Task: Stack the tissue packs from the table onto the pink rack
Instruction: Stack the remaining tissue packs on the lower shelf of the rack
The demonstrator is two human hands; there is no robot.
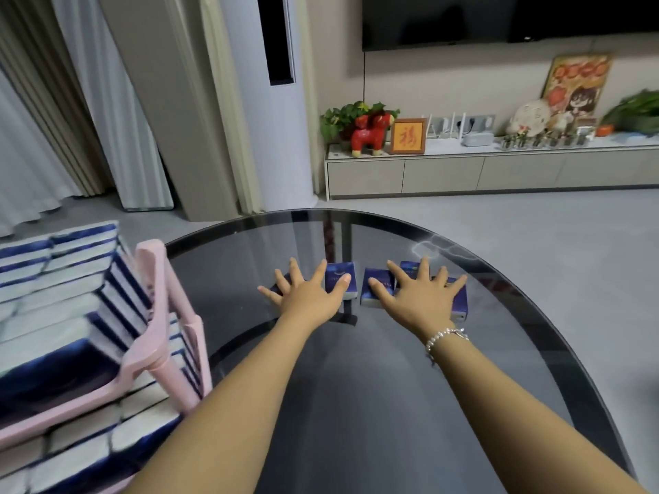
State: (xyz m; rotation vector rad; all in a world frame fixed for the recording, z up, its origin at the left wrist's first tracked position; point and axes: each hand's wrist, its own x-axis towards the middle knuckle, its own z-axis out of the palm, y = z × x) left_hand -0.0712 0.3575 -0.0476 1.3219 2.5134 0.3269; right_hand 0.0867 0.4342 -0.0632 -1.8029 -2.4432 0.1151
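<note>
At the far left stands the pink rack [167, 315], just beside the edge of the dark glass table [356, 404]. The shelves of the rack are already full of blue and white tissue packs [64, 279], placed in rows on the top level and also on the level under it.

Next, on the table, the left hand [306, 297] is stretched forward with all fingers spread wide and straight. It lies flat over blue tissue packs: one pack [340, 279] shows under the thumb side, and a part of another pack is only a little visible under the small fingers, so I cannot tell its shape.

To the right of it, a third pack [376, 288] stands between the two hands, touched by the thumb of the right hand [420, 297]. The right hand is also flat and wide, fingers spread, resting on more blue packs [458, 301] that show behind the fingers and at the outer side of the hand. Neither hand is curled around a pack. A beaded bracelet [445, 336] is on the right wrist.

Behind the table there is a low cabinet [463, 172] with a red toy animal [371, 133] and a framed picture [408, 136].
</note>
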